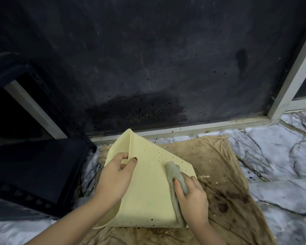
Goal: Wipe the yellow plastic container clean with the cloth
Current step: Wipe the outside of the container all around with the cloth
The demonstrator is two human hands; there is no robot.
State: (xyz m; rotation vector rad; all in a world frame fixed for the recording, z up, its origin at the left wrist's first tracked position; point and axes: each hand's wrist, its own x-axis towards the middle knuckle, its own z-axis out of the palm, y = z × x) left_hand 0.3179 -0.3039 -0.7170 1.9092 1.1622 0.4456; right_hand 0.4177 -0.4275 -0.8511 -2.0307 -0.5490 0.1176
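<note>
The pale yellow plastic container (148,188) lies tipped on its side in the lower middle, one broad outer wall facing up and speckled with dark spots near its right edge. My left hand (114,177) grips its rim at the upper left, thumb on the outside wall, fingers inside. My right hand (191,197) presses a rolled grey-green cloth (174,174) against the right part of that wall. The cloth runs under my palm down to the container's lower right corner. The inside of the container is hidden.
A stained brown cloth sheet (224,175) is spread under the container on a white marbled floor (279,152). A black crate (34,174) stands at the left. A dark, spotted wall panel (148,59) with a pale frame (201,127) rises right behind.
</note>
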